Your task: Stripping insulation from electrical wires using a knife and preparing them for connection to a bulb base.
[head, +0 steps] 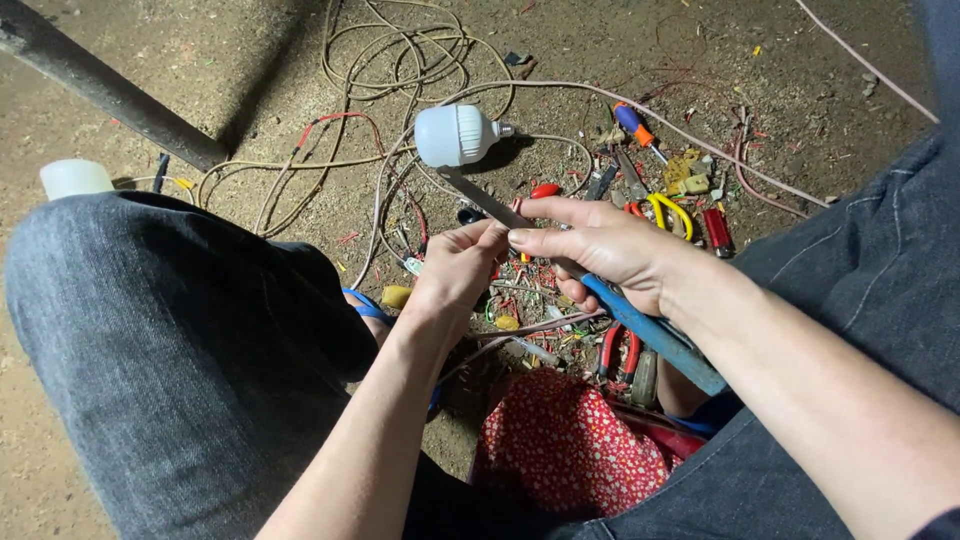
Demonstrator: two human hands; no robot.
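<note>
Head view: your right hand (600,245) is closed around the blue handle of a long steel-bladed knife (560,260), its blade slanting up toward a white plastic bulb (455,135) on the dirt floor (200,70). Your left hand (460,265) pinches something small against the blade; what, you cannot tell.

A long knife (600,295) with a blue handle and bare grey blade slanted above the floor (250,70), gripped mid-length.

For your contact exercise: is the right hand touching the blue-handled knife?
Touching. The head view shows the right hand wrapped around the blue-handled knife.
</note>
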